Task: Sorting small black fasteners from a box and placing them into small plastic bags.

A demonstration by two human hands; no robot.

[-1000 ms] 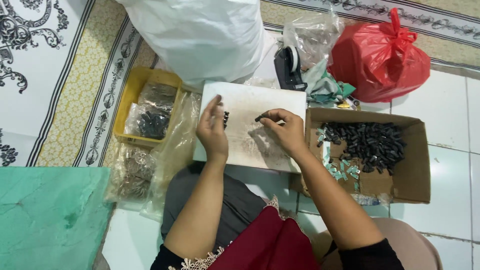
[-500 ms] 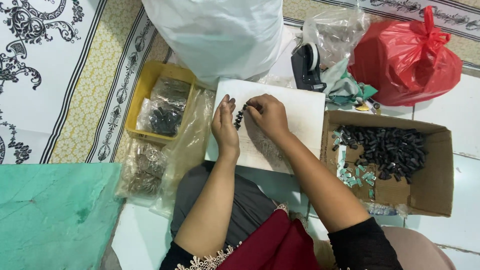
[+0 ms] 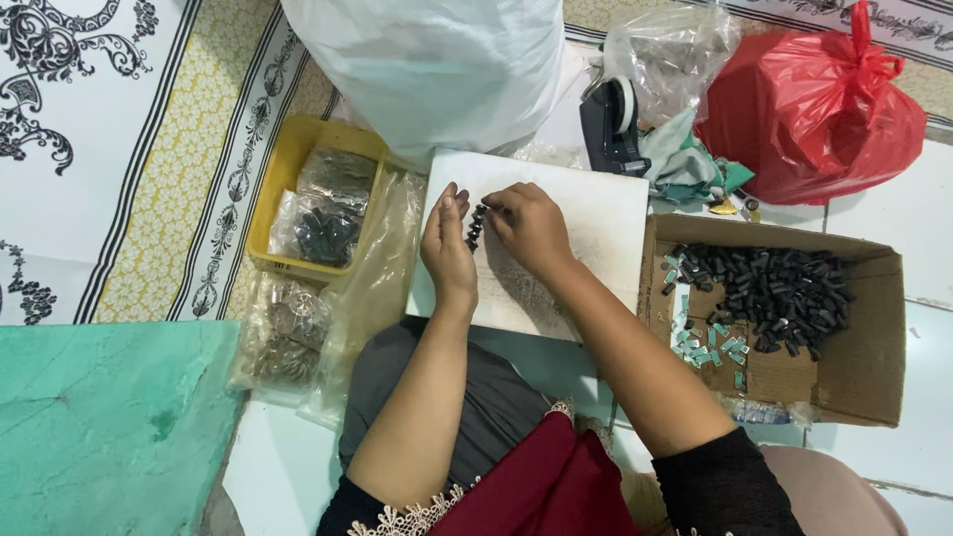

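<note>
A short row of small black parts (image 3: 476, 225) lies on a white board (image 3: 596, 213) resting over my lap. My left hand (image 3: 446, 248) rests on the board with its fingertips against the left side of the row. My right hand (image 3: 531, 228) pinches the upper end of the row from the right. To my right, a cardboard box (image 3: 864, 367) holds a heap of the same black parts (image 3: 769, 288) and several small pale green pieces (image 3: 700, 337).
A yellow tray (image 3: 273, 174) with bagged dark parts sits to the left, with clear plastic bags (image 3: 283, 333) below it. A big white sack (image 3: 437, 60), a black tape dispenser (image 3: 608, 124), a clear bag (image 3: 670, 55) and a red bag (image 3: 809, 104) lie beyond the board. A green cushion (image 3: 104, 427) is at lower left.
My right hand came from the box side to the middle of the board and met my left hand at the row of black parts. The view shifted slightly.
</note>
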